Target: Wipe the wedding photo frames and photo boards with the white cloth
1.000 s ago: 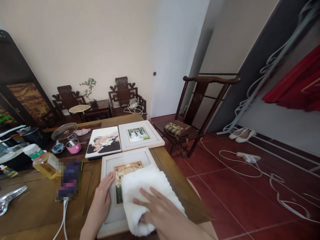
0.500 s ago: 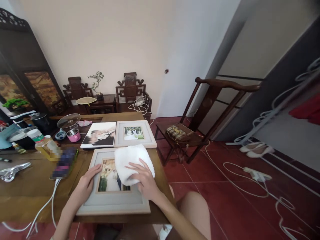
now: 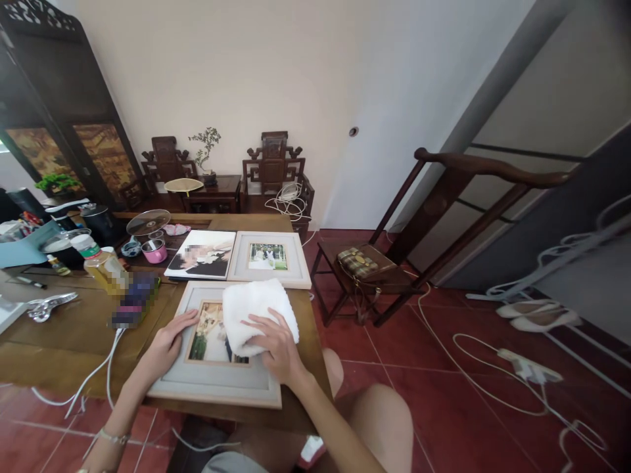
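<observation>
A light wood picture frame (image 3: 231, 391) with a wedding photo lies flat near the table's front right corner. My left hand (image 3: 167, 345) rests along its left border, fingers stretched out and lying on it. A folded white cloth (image 3: 254, 305) covers the upper right part of the photo. My right hand (image 3: 276, 345) is on this cloth, fingers spread over its top and pressing it against the frame; the thumb's hold is partly hidden.
Behind lie a second framed photo (image 3: 296, 259) and a photo panel (image 3: 221, 244). To the left are a phone (image 3: 133, 305) on a white cable, a bottle (image 3: 106, 272), a pink cup (image 3: 154, 251) and silver scissors (image 3: 52, 305). A wooden chair (image 3: 340, 244) holds a plaid bag (image 3: 365, 263).
The view has turned slightly left, so the scene sits further right. Over the frame, the cloth and my right hand have shifted slightly toward the left. My left hand stays on the border.
</observation>
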{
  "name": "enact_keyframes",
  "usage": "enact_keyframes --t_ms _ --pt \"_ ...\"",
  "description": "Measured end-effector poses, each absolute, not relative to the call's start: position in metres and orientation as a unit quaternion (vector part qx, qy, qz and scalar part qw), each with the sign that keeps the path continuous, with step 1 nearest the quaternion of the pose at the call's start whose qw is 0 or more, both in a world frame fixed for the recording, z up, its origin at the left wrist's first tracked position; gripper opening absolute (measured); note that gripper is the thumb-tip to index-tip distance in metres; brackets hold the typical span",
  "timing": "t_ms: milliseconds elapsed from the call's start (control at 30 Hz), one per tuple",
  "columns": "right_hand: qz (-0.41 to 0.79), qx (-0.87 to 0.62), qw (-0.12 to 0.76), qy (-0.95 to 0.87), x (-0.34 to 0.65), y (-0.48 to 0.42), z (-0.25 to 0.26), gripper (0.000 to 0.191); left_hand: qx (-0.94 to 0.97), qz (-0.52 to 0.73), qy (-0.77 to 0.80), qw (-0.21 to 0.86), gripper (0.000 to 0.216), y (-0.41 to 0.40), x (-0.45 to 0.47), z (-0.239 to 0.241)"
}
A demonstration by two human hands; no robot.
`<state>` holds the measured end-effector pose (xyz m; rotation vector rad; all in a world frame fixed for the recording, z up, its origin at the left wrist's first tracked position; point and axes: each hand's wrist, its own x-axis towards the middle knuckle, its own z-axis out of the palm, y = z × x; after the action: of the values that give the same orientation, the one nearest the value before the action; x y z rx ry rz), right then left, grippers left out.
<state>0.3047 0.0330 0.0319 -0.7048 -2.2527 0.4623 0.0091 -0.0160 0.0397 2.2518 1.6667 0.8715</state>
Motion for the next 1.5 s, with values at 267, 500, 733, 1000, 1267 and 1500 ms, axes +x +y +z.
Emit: enact_keyframes --t_ms 267,500,733,1000,1267,1500 --pt "0.131 -0.244 0.318 -0.907 0.308 0.037 0.033 0.052 0.761 0.301 0.561 0.125 0.050 -0.015 0.006 0.035" --pt "0.082 -0.285 0.284 -0.912 0.304 0.033 0.038 0.056 0.764 0.333 0.535 0.139 0.053 -0.010 0.003 0.029" --pt "-0.042 -0.364 0.181 -0.913 0.278 0.056 0.058 0.062 0.775 0.356 0.501 0.146 0.054 -0.007 -0.002 0.023" --pt "0.038 -0.359 0.056 -0.931 0.270 -0.009 0.076 0.055 0.795 0.356 0.471 0.139 0.054 0.004 -0.006 0.023" --pt "0.094 -0.400 0.025 -0.911 0.273 -0.042 0.101 0.064 0.787 0.348 0.491 0.136 0.051 0.004 -0.005 0.018" --pt "0.017 -0.395 0.122 -0.911 0.277 0.038 0.057 0.071 0.782 0.344 0.503 0.129 0.051 0.002 -0.002 0.020"
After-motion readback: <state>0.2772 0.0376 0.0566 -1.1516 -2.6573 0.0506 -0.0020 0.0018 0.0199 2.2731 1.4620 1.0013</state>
